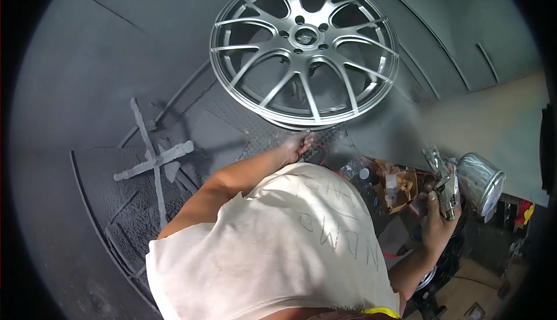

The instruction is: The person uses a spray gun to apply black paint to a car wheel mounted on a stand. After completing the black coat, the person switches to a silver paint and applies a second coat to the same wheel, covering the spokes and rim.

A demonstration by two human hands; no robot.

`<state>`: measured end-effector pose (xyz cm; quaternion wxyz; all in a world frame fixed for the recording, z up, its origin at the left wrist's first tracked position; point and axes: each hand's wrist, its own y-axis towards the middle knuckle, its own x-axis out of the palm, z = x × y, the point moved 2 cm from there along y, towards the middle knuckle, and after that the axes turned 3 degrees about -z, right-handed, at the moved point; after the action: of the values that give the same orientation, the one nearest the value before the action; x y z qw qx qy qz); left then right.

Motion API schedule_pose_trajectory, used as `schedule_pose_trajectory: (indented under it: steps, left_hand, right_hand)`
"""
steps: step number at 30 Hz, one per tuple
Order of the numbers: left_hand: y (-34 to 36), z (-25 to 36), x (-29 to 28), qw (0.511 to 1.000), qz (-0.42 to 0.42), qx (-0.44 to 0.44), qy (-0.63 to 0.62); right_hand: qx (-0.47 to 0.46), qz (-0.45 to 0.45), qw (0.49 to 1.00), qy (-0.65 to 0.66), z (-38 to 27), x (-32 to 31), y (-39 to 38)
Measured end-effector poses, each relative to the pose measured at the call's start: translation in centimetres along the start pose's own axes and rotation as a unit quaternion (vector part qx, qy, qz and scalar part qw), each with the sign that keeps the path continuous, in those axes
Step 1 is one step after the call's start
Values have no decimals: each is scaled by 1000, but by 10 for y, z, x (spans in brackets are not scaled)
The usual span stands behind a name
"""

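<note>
A silver multi-spoke car wheel rim (306,67) is tilted in front of me, its face and centre hub toward me. My left hand (297,147) is just below the rim's lower edge, fingers curled; what they hold, if anything, is hidden, and I cannot tell whether they touch the rim. Off to the right, my right hand (438,221) grips a metal spray gun (444,187). A round, shiny paint cup (481,183) sits at the gun's right side.
A paint-crusted cross-shaped stand (155,162) is at the left. An open cardboard box (400,189) with small items lies below the gun's left side. Grey, overspray-coated walls (116,59) surround the rim; a beige panel (487,111) is at the right.
</note>
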<state>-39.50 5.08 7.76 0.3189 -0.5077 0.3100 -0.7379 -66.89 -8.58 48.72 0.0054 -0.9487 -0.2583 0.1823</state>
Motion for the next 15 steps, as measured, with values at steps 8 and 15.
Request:
schedule_pose_trajectory:
  steps: [8, 15]
  left_hand:
    - [-6, 7, -4, 1000, 1, -8, 12]
    - [0, 9, -19, 1000, 1, -4, 11]
  right_hand:
    - [81, -214, 973, 23, -23, 38, 8]
    - [33, -381, 924, -28, -67, 125, 52]
